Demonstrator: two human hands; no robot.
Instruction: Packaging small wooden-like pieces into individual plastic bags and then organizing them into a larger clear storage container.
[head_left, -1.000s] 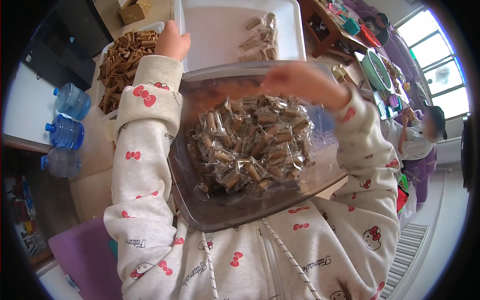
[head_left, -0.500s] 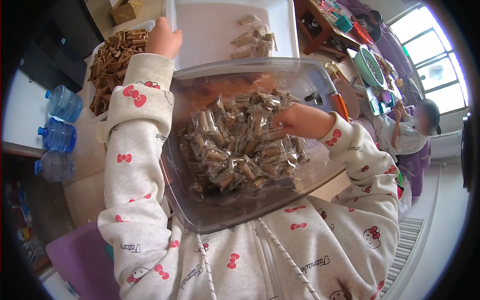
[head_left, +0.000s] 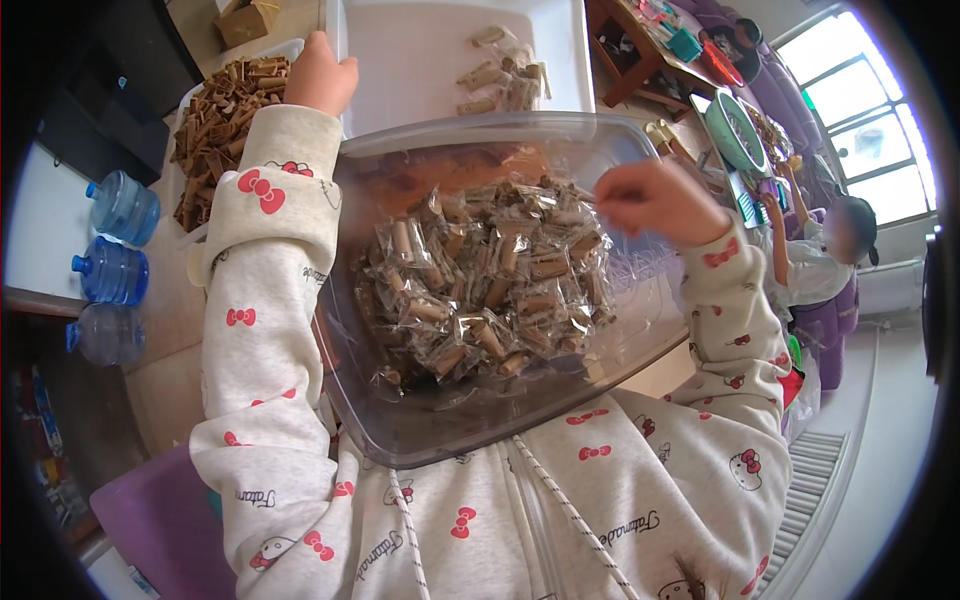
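Note:
A grey translucent plastic tub [head_left: 430, 440] lies in front of my body, holding a heap of small tan rolled pieces in clear wrappers [head_left: 490, 290]. Over the tub's far right part, my right hand [head_left: 665, 203] hangs above the heap, its fingers curled and blurred; whatever they may hold is hidden. My left hand [head_left: 322, 78] is closed around the left edge of a white tray [head_left: 400, 60] beyond the tub. Several wrapped pieces [head_left: 510, 75] lie in that tray's right part.
A white bin piled with loose tan rolled pieces [head_left: 225, 120] stands at the left. Several blue water jugs [head_left: 125, 208] line the left wall. A green basin [head_left: 735, 130] sits on a table at the right, near a seated person [head_left: 825, 250]. A cardboard box [head_left: 245, 22] stands at the far left.
My right hand has lifted off the wrapped pieces and moved up and to the right. My left hand stays at the tray's edge. The seated person's arms have shifted.

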